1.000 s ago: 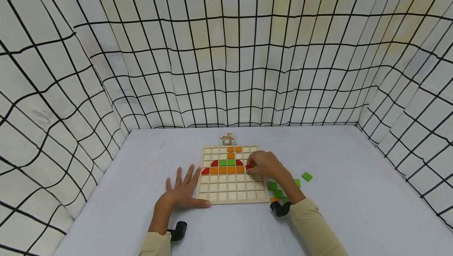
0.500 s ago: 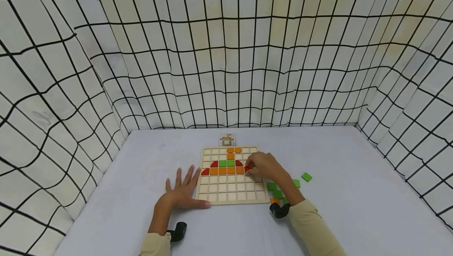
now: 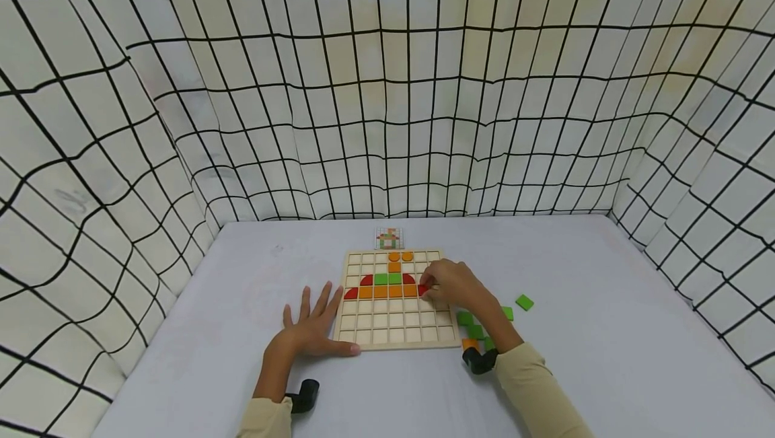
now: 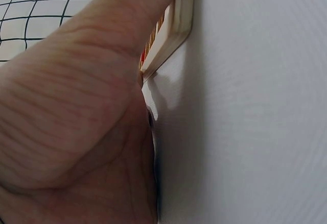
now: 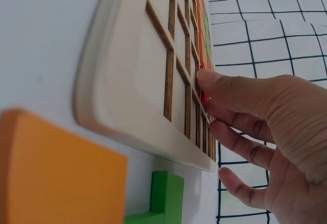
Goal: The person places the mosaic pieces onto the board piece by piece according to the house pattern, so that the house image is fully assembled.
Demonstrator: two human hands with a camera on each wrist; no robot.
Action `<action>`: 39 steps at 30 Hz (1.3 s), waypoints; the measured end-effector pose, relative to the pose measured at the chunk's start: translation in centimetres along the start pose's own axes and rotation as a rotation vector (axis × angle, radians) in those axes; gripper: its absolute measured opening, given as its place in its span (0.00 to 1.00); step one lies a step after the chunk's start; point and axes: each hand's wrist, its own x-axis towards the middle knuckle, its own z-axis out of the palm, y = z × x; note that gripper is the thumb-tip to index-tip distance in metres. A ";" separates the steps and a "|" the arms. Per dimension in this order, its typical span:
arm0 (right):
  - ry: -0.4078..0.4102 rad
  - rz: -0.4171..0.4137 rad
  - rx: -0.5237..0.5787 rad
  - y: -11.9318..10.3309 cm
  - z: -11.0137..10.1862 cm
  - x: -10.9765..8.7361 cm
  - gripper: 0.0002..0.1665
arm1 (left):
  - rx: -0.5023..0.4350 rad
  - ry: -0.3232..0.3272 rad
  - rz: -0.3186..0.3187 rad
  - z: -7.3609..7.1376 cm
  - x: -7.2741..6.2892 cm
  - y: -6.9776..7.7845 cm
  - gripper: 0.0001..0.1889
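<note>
A wooden grid board (image 3: 387, 336) lies on the table, with red, orange and green tiles in its upper and middle cells. My right hand (image 3: 455, 283) is over the board's right side, pinching a small red tile (image 3: 422, 289) at the right end of the orange row. In the right wrist view, thumb and fingertips meet over that red tile (image 5: 205, 97), mostly hidden by them. My left hand (image 3: 313, 332) lies with fingers spread at the board's left edge, its thumb along the lower left corner. The left wrist view shows the palm (image 4: 71, 101) beside the board's corner (image 4: 179, 25).
Several green tiles (image 3: 475, 332) and an orange tile (image 3: 469, 344) lie right of the board, partly under the right forearm. One green tile (image 3: 525, 302) sits farther right. A small pattern card (image 3: 389, 238) lies behind the board. White walls with black grid lines (image 3: 387, 122) surround the table.
My right hand and the red tile have shifted very slightly left, up against the orange row's end. My left hand stays in place.
</note>
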 end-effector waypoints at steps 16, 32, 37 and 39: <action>0.029 0.029 -0.020 0.1 -0.7 -0.8 0.11 | 0.002 0.003 0.003 0.0 0.0 0.0 0.67; 0.042 -0.012 0.014 2.5 -1.5 -3.8 0.07 | 0.010 -0.005 -0.003 0.0 0.2 0.1 0.67; 0.011 0.024 0.102 3.2 -1.9 -5.2 0.09 | 0.016 -0.004 -0.007 0.0 0.2 0.1 0.67; -0.012 0.055 0.128 3.4 -1.9 -5.5 0.11 | 0.018 -0.005 -0.008 -0.1 0.2 0.1 0.67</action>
